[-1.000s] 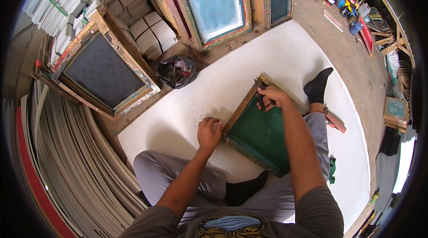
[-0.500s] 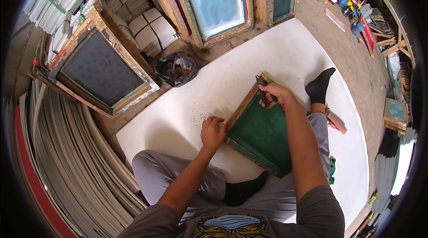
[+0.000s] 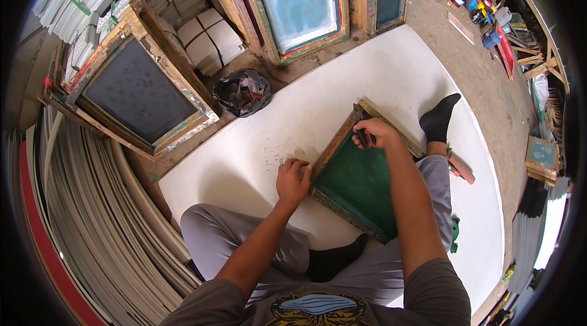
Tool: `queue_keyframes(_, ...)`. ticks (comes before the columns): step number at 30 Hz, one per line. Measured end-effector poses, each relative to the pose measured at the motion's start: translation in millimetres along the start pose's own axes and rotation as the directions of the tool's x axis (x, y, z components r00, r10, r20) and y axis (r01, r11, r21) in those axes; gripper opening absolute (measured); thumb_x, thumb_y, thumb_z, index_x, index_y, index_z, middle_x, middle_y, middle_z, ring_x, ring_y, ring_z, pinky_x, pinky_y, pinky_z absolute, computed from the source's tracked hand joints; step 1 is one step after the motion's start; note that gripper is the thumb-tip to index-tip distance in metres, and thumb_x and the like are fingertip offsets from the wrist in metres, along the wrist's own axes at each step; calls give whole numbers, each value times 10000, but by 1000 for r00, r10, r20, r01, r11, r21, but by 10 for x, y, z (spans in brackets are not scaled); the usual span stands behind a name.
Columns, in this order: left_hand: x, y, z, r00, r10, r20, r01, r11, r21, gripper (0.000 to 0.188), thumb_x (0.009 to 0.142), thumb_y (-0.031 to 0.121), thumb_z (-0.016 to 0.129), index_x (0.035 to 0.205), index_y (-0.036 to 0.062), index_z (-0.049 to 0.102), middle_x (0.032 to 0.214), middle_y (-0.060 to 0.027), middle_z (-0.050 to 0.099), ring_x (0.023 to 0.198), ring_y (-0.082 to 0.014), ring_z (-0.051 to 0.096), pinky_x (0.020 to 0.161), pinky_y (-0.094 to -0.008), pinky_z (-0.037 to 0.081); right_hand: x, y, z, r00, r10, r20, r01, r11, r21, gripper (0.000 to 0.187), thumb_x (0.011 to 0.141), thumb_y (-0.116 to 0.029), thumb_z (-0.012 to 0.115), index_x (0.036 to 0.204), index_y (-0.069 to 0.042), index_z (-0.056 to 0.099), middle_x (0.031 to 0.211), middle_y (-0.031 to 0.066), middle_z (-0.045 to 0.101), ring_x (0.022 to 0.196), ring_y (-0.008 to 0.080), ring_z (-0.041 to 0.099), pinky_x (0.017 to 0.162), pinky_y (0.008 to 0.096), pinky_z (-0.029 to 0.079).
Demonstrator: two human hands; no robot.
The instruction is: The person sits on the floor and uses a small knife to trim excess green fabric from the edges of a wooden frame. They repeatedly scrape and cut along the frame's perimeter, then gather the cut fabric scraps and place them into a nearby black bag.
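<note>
A wooden screen-printing frame [image 3: 351, 182] with dark green mesh lies tilted between my legs on a white sheet [image 3: 391, 63]. My left hand [image 3: 295, 180] is at its left side, fingers curled against the wooden edge near the corner. Over the far part of the mesh, close to the left bar, my right hand [image 3: 378, 133] is closed around dark-handled pliers [image 3: 365, 138]. The jaws of the pliers are hard to make out now. Small curved bits [image 3: 282, 158], like pulled staples, lie scattered beyond my left hand.
A black plastic bag [image 3: 243, 92] of scraps stands at the sheet's far edge. Other screen frames [image 3: 143, 91] lean behind it, near tied paper stacks [image 3: 211, 39]. Stacked sheets [image 3: 104, 204] fill the left. A red-handled tool [image 3: 461, 168] lies by my right foot.
My right hand has turned and shifted slightly left. The pliers' jaws, earlier showing at the frame's left bar, no longer point up beyond the fingers. My left hand has hardly moved.
</note>
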State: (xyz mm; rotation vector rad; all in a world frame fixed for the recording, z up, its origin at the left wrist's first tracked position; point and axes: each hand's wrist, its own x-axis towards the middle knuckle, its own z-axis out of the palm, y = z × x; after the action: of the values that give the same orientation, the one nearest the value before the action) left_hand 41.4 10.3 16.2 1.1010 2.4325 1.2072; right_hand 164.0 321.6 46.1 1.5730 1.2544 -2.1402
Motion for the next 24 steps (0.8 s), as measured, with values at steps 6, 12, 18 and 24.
queue_keyframes(6,24,10,-10,1000,-4,-3,4,1000,3,193,942,281,723,1004,105,772,1078,-89,687,1001,-331,626,869,-422,523,-15,-33,89,993,-7,-115,1,999,-53,80,814,-47,707,843,4,653,700,118,637,562,223,616,515,415,531)
queue_keyframes(12,19,59,51,1000,-27,-8,27,1000,-8,192,946,280,720,1005,105,770,1083,-89,686,1009,-330,624,879,-428,519,-87,-28,302,945,-198,-262,124,954,-273,122,791,-44,679,880,36,653,649,119,632,481,219,590,438,388,481)
queue_keyframes(18,30,79,76,1000,5,-27,-6,1000,-24,196,946,274,722,1028,102,768,1101,-92,694,1001,-321,628,869,-423,519,-63,85,349,833,-412,-369,169,825,-540,180,805,-53,662,940,61,632,642,116,645,473,211,623,414,365,481)
queue_keyframes(24,175,5,-139,892,-380,246,453,755,-474,400,1045,385,597,1147,27,741,909,-58,724,780,-182,619,687,-330,506,-617,430,1106,968,-236,89,252,891,-378,178,878,-119,729,952,30,664,712,115,681,528,193,662,449,343,520)
